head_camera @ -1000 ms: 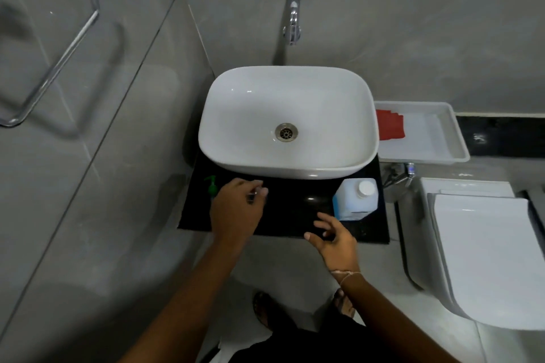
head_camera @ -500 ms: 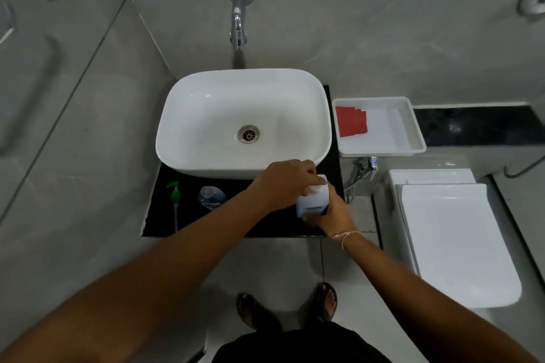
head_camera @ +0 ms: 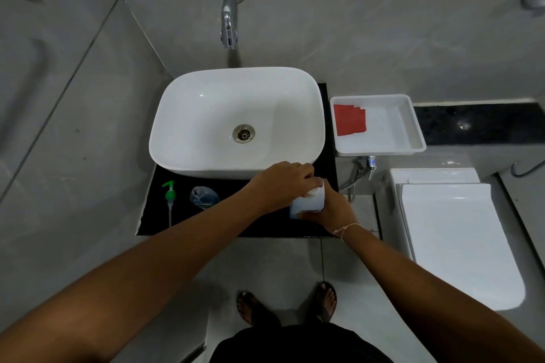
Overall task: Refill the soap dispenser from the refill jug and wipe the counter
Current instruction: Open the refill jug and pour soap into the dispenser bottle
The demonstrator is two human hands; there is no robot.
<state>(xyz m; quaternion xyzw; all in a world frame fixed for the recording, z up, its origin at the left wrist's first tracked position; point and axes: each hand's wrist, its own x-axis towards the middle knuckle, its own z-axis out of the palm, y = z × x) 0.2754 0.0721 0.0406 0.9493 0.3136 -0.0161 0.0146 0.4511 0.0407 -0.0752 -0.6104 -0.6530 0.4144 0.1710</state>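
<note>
Black sandals on the person's feet stand on the pale grey floor tiles at the near edge of the view. Both bare arms reach forward from there to the black glossy surface.

On the right part of this surface stands the white plastic refill jug, and both hands are on it. The right hand, with a thin thread bracelet at the wrist, wraps around the jug body from the right and near side. The left hand comes across from the left, and its curled fingers close over the top of the jug, where the cap is. The cap itself is hidden under the fingers.

To the left, well apart from the jug, the clear soap dispenser bottle sits on the same surface with its pump off. The green pump head with its long white tube lies flat just beside the bottle, on its left.

Behind these is the white rectangular ceramic basin with a metal drain. To the right of the basin a white plastic tray holds a folded red cloth. A chrome wall tap hangs above the basin.
</note>
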